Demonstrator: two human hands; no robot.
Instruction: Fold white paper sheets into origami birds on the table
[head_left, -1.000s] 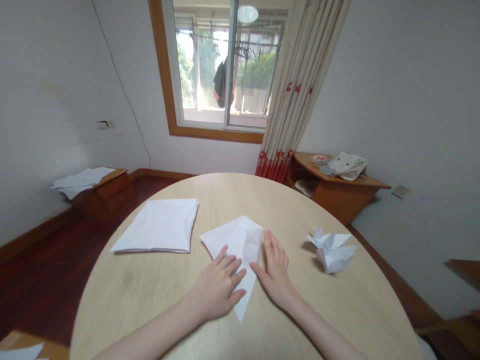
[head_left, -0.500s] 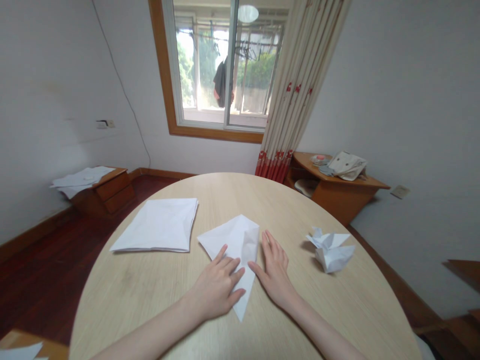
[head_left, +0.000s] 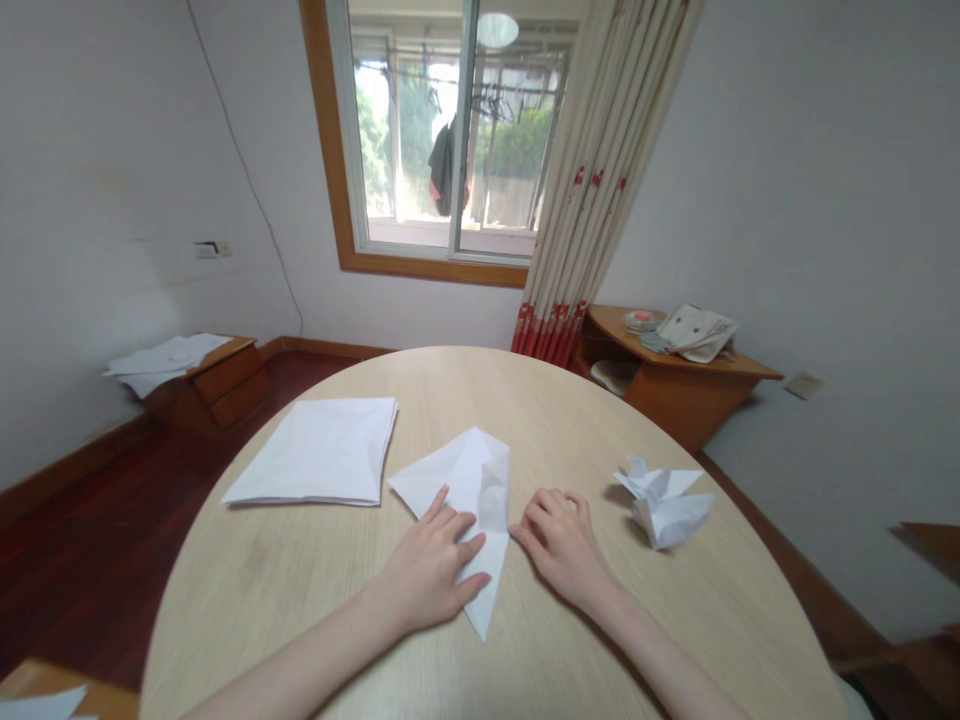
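A sheet of white paper (head_left: 491, 490), folded into a kite-like shape with a narrow point toward me, lies on the round table. My left hand (head_left: 437, 560) rests on its lower left part, palm down with fingers spread, hiding some of the paper. Just off the right edge is my right hand (head_left: 559, 535), its fingers bent and the thumb stretched out to the paper's edge; whether the thumb touches it I cannot tell. Nothing shows in its grasp.
A stack of white paper (head_left: 319, 450) lies at the left of the wooden table (head_left: 300, 620). Folded paper figures (head_left: 664, 505) sit at the right. Beyond the table stand a low drawer cabinet (head_left: 225, 385) and a corner desk (head_left: 667, 385) with a cloth bag (head_left: 697, 330).
My right hand has shifted slightly right, away from the paper, and its fingers have curled in. The paper's top has turned a little to the left. My left hand stays almost in place.
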